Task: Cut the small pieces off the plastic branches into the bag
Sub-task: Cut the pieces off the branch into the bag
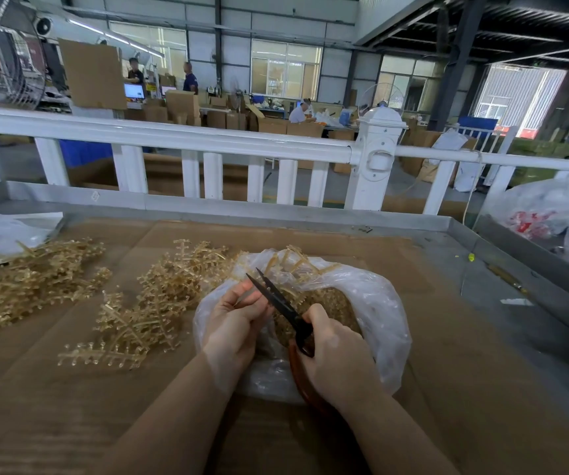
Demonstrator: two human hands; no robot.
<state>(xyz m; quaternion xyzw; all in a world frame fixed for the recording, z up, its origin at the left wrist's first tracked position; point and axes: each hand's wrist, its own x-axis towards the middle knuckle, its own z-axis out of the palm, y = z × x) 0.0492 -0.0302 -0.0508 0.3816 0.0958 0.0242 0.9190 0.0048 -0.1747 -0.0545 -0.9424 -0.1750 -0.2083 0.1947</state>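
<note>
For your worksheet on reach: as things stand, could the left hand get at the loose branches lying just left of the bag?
Probably yes. The loose branches lie uncovered on the cardboard beside the left hand, but it already pinches a branch over the bag.

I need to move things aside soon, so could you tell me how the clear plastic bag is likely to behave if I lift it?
The clear plastic bag looks thin and crinkled, so probably floppy. Its mouth gapes open over the cut pieces, so they may spill if tipped. The pile is small, likely light.
</note>
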